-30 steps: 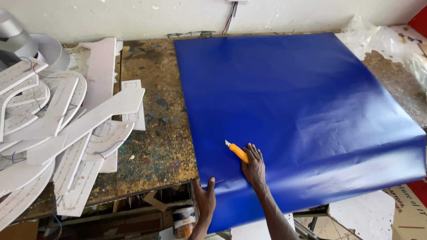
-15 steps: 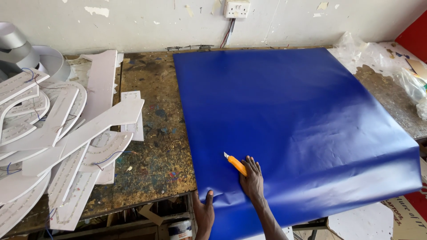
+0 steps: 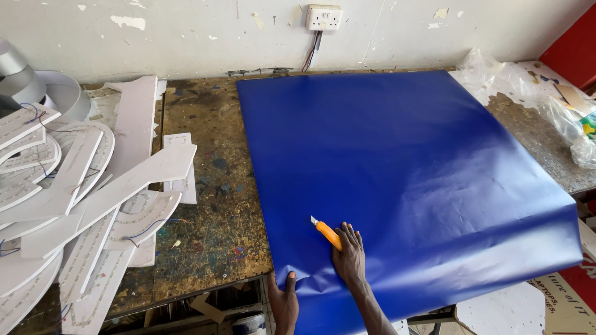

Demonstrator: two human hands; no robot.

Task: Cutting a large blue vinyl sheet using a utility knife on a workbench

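Note:
A large blue sheet (image 3: 397, 180) lies spread over a worn wooden workbench (image 3: 211, 205), its near edge hanging over the front. My right hand (image 3: 349, 255) rests on the sheet near its front left corner and grips an orange utility knife (image 3: 325, 232), blade pointing away and to the left. My left hand (image 3: 284, 303) lies at the bench's front edge, with its thumb on the sheet's lower left corner.
A pile of white cut-out letter shapes with wiring (image 3: 74, 198) covers the left of the bench. Silver rolls (image 3: 25, 87) stand at the far left. Crumpled clear plastic (image 3: 534, 93) lies at the right. A wall socket (image 3: 323, 17) hangs above.
The camera has tilted upward, showing more wall. My right hand with the knife stays near the sheet's front left corner, and my left hand stays at the bench edge.

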